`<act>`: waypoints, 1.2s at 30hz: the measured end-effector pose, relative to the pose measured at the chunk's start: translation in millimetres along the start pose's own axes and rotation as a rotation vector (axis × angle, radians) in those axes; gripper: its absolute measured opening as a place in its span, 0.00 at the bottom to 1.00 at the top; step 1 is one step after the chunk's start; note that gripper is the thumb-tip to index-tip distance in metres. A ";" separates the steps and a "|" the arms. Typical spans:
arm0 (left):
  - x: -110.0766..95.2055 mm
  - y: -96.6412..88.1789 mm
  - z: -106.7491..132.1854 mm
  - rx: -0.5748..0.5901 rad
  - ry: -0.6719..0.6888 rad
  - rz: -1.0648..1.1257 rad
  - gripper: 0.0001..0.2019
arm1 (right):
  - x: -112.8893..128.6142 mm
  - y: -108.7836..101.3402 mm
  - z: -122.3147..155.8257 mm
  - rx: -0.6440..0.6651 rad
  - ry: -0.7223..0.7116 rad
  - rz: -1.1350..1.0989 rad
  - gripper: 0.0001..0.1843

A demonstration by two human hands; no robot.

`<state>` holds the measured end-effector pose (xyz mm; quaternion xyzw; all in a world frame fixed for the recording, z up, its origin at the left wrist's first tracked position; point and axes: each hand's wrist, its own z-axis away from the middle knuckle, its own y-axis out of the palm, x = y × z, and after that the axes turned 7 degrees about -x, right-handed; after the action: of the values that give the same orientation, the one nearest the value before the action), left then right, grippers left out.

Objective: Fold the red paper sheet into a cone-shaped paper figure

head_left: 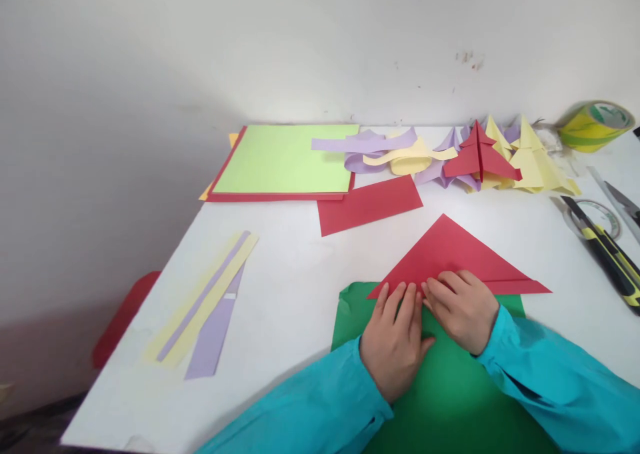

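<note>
A sheet of red paper point(445, 247), folded into a triangle with its point away from me, lies across the far part of a green sheet point(450, 387). A narrow folded strip runs along its near edge on the right. My left hand point(397, 341) rests flat, fingers stretched out, with its tips on the near edge of the red paper. Beside it, my right hand point(463, 311) has its fingers bent and drawn together on that same edge. The fingertips of the two hands almost meet. Part of the folded edge is hidden under them.
Stacked coloured paper point(295, 161) and a red rectangle point(370, 204) lie at the back. Folded paper planes point(480, 154) and curled strips point(410, 151) sit along the wall. At right are tape point(595, 127) and a box cutter point(605, 257); paper strips point(215, 314) lie left.
</note>
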<state>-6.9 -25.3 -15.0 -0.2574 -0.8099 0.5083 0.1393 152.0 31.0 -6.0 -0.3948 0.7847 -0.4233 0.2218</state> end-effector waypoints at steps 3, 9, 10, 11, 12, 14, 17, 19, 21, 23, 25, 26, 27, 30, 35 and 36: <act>-4.9 -3.8 4.6 0.020 -0.051 -0.071 0.24 | 4.6 -3.0 0.3 0.073 0.047 0.029 0.11; -6.5 -15.0 5.5 0.058 -0.101 -0.143 0.22 | 7.0 -5.6 -1.6 0.093 0.041 0.046 0.09; -6.4 -16.2 5.3 0.059 -0.105 -0.151 0.21 | 6.5 -5.4 -1.5 0.093 0.041 0.046 0.08; -6.0 -17.0 5.0 0.057 -0.106 -0.158 0.20 | 5.9 -5.2 -1.3 0.089 0.042 0.043 0.08; -5.1 -17.5 4.6 0.050 -0.104 -0.166 0.19 | 5.0 -4.8 -1.2 0.079 0.042 0.038 0.08; -0.6 -17.5 3.1 0.014 -0.092 -0.171 0.17 | 2.4 -4.1 -1.4 0.048 0.046 0.015 0.07; 14.7 -15.7 -1.9 -0.091 -0.050 -0.091 0.09 | -2.9 -2.3 -3.4 0.014 0.068 -0.039 0.07; 29.2 -13.9 -6.6 -0.129 -0.047 0.038 0.05 | -6.3 -0.8 -5.5 0.002 0.073 -0.061 0.07; 43.7 -11.5 -11.4 -0.128 -0.072 0.166 0.06 | -8.9 0.7 -7.3 -0.018 0.050 -0.061 0.08; 55.1 -8.3 -15.8 -0.112 -0.034 0.233 0.09 | -10.4 1.9 -8.2 -0.038 0.022 -0.047 0.09; 61.9 -4.5 -19.4 -0.117 0.056 0.248 0.09 | -11.2 3.0 -8.0 -0.058 0.007 -0.034 0.09; 63.6 -2.5 -20.9 -0.126 0.099 0.246 0.08 | -11.4 3.6 -7.6 -0.066 0.009 -0.031 0.09; 64.4 -0.8 -22.4 -0.138 0.140 0.241 0.07 | -11.4 4.2 -7.1 -0.071 0.012 -0.033 0.09; 63.0 0.7 -26.7 -0.174 0.225 0.222 0.08 | -11.2 6.0 -7.2 -0.068 0.035 -0.073 0.09; 60.0 -16.8 -42.4 -0.220 0.247 0.219 0.08 | -13.6 -1.2 -20.7 -0.159 0.047 -0.117 0.09; 60.2 -22.8 -47.7 -0.227 0.238 0.224 0.07 | -15.0 -5.8 -25.6 -0.178 0.056 -0.119 0.10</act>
<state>-39.8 36.2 24.4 -0.4183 -0.8061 0.3920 0.1469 145.9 53.7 13.0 -0.4467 0.8002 -0.3755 0.1383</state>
